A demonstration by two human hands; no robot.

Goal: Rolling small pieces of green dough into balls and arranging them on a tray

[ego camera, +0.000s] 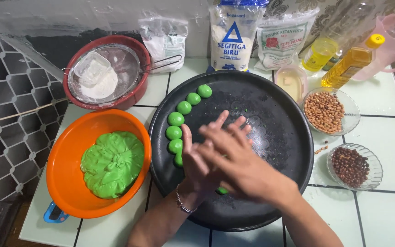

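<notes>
Pressed left hand (196,161) and right hand (241,165) flat together over the middle of the black tray (280,114), clamped on a green dough lump (222,190) peeking out underneath. Might have squashed it, or dropped it onto the tray, by pushing too hard. Could not tell its long side or which way it pointed; mostly hidden.

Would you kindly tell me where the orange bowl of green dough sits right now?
In the head view, the orange bowl sits at the left, touching the black tray, just below the red bowl.
</notes>
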